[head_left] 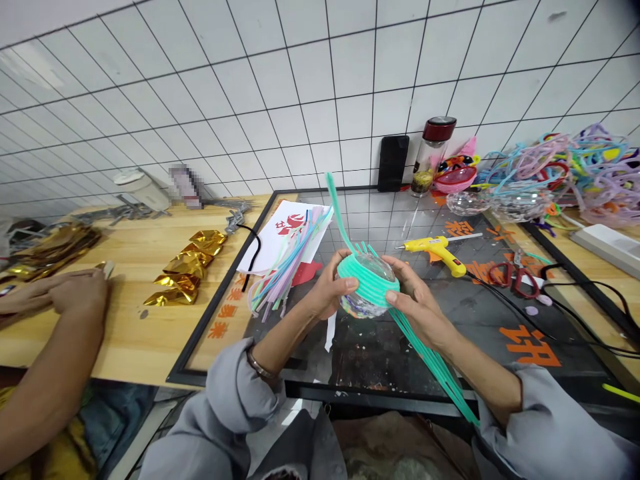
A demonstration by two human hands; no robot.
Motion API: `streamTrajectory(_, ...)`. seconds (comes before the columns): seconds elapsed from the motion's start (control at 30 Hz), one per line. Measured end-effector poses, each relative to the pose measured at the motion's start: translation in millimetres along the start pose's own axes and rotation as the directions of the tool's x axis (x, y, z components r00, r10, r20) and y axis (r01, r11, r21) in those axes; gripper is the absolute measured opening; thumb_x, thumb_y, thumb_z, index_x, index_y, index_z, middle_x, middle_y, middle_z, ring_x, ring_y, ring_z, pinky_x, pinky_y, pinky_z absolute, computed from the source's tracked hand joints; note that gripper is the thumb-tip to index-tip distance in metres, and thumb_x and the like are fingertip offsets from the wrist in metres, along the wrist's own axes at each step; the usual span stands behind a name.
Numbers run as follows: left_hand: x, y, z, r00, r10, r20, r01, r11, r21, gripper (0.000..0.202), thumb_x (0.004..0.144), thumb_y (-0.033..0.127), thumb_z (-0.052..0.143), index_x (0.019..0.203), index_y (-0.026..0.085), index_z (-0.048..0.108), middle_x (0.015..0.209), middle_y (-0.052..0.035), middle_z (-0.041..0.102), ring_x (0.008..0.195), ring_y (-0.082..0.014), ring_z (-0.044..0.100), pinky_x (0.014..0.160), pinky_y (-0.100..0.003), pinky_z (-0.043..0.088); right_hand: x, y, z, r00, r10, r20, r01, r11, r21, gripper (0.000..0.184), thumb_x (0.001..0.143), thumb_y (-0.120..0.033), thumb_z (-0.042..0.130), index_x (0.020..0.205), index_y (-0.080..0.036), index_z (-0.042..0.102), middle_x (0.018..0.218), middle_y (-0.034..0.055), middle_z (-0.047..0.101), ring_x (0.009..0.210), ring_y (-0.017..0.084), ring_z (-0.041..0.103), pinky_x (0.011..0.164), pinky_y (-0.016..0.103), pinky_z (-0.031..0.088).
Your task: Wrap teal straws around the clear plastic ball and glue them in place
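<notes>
Gray sleeves (235, 393) are closest, and past them the left hand (334, 285) and right hand (416, 293) grip a clear bowl (361, 308) wrapped in green strips (369, 281), snug between their fingers, near each alike, its long loose ends (434, 369) slanting down from the right thumb.

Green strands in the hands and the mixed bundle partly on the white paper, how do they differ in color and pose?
Color: the green strands are all one mint green; the mixed bundle shows pink, purple, blue and green.
Pose: the green strands band a clear container between the left hand and right hand; the mixed bundle lies loose, partly on the white paper.
Both consist of long, thin strands.
</notes>
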State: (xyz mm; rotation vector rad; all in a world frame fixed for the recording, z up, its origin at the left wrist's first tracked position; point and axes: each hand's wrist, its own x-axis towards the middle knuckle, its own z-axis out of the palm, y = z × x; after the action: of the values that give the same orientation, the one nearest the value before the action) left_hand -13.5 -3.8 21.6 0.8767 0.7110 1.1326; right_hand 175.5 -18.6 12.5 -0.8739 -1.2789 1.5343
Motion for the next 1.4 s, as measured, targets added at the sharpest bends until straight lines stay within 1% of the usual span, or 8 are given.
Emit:
streamTrajectory(0.2, -0.3, 0.7, 0.1, 1.0, -0.012, -0.013, 0.012, 1.0, 0.029, 0.079, 0.046, 0.045, 0.093, 0.108, 0.022, 0.049, 0.088, 0.0017, 0.061, 0.074, -0.0138, 0.06, 0.069, -0.026, 0.048, 1.2, 1.0, -0.2, 1.0, -0.006, 0.002, 0.006, 1.0, -0.006, 0.069, 0.074, -0.053, 0.077, 0.132, -0.028, 0.05, 0.134, 0.0086, 0.059, 0.123, 0.028, 0.055, 0.101, 0.042, 0.047)
streamTrajectory(0.33, 0.4, 0.4, -0.6, 1.0, 0.0, -0.007, 0.001, 1.0, 0.028, 0.078, 0.047, 0.045, 0.094, 0.107, 0.022, 0.05, 0.085, 0.0028, 0.061, 0.069, -0.0117, 0.06, 0.065, -0.023, 0.049, 2.2, -0.3, -0.4, 1.0, 0.011, -0.015, -0.011, 1.0, -0.007, 0.071, 0.072, -0.052, 0.078, 0.132, -0.028, 0.05, 0.133, 0.009, 0.059, 0.122, 0.027, 0.056, 0.101, 0.043, 0.046)
streamTrajectory(0.4, 1.1, -0.5, -1.7, 1.0, 0.012, 0.001, -0.012, 0.999, 0.033, 0.078, 0.047, 0.045, 0.093, 0.108, 0.022, 0.05, 0.085, 0.0023, 0.062, 0.07, -0.0123, 0.061, 0.066, -0.024, 0.05, 2.7, -1.2, -0.6, 1.0, 0.02, -0.017, -0.021, 1.0, -0.009, 0.071, 0.07, -0.052, 0.08, 0.131, -0.028, 0.051, 0.131, 0.0087, 0.06, 0.122, 0.027, 0.055, 0.103, 0.043, 0.046)
streamTrajectory(0.6, 2.5, -3.5, -4.1, 1.0, 0.019, 0.003, -0.019, 0.999, 0.048, 0.077, 0.049, 0.044, 0.093, 0.109, 0.022, 0.049, 0.087, 0.0013, 0.064, 0.071, -0.014, 0.062, 0.067, -0.026, 0.052, 2.7, -0.8, -0.6, 1.0, 0.023, -0.009, -0.023, 1.0, -0.004, 0.068, 0.071, -0.051, 0.078, 0.13, -0.028, 0.054, 0.138, 0.0083, 0.058, 0.129, 0.029, 0.051, 0.107, 0.045, 0.042)
streamTrajectory(0.73, 3.3, -4.5, -3.9, 1.0, 0.008, -0.01, -0.008, 0.999, 0.044, 0.078, 0.048, 0.042, 0.093, 0.108, 0.022, 0.048, 0.086, 0.0017, 0.064, 0.07, -0.0128, 0.06, 0.068, -0.026, 0.051, 1.9, -1.4, 0.6, 0.999, 0.035, -0.018, -0.035, 0.999, -0.001, 0.065, 0.072, -0.048, 0.078, 0.129, -0.028, 0.055, 0.136, 0.0078, 0.06, 0.127, 0.029, 0.052, 0.107, 0.046, 0.043)
streamTrajectory(0.97, 1.7, -1.4, -2.2, 1.0, 0.0, -0.011, 0.0, 1.0, 0.014, 0.077, 0.047, 0.042, 0.093, 0.108, 0.022, 0.05, 0.082, 0.0034, 0.061, 0.069, -0.0129, 0.059, 0.067, -0.025, 0.047, 1.2, -4.4, 0.3, 0.998, 0.059, -0.008, -0.058, 0.994, 0.095, 0.062, 0.072, -0.043, 0.077, 0.129, -0.029, 0.057, 0.136, 0.0058, 0.06, 0.128, 0.027, 0.053, 0.106, 0.045, 0.044)
streamTrajectory(1.27, 3.1, -4.8, -5.2, 1.0, 0.024, 0.005, -0.025, 0.999, 0.035, 0.075, 0.048, 0.043, 0.093, 0.106, 0.022, 0.05, 0.08, 0.0039, 0.061, 0.063, -0.0102, 0.057, 0.062, -0.023, 0.047, 2.7, -1.5, -1.5, 1.0, 0.023, -0.016, -0.022, 0.999, 0.035, 0.063, 0.072, -0.046, 0.079, 0.129, -0.029, 0.056, 0.133, 0.007, 0.061, 0.125, 0.027, 0.054, 0.104, 0.044, 0.046)
streamTrajectory(1.4, 3.8, -7.0, -7.0, 1.0, 0.014, -0.007, -0.014, 0.999, 0.045, 0.076, 0.049, 0.043, 0.093, 0.107, 0.022, 0.05, 0.08, 0.0037, 0.062, 0.066, -0.0116, 0.059, 0.063, -0.024, 0.047, 3.0, 0.2, -1.8, 0.999, 0.035, -0.024, -0.035, 0.999, 0.027, 0.062, 0.072, -0.047, 0.078, 0.127, -0.029, 0.056, 0.132, 0.0066, 0.062, 0.126, 0.027, 0.054, 0.104, 0.044, 0.046)
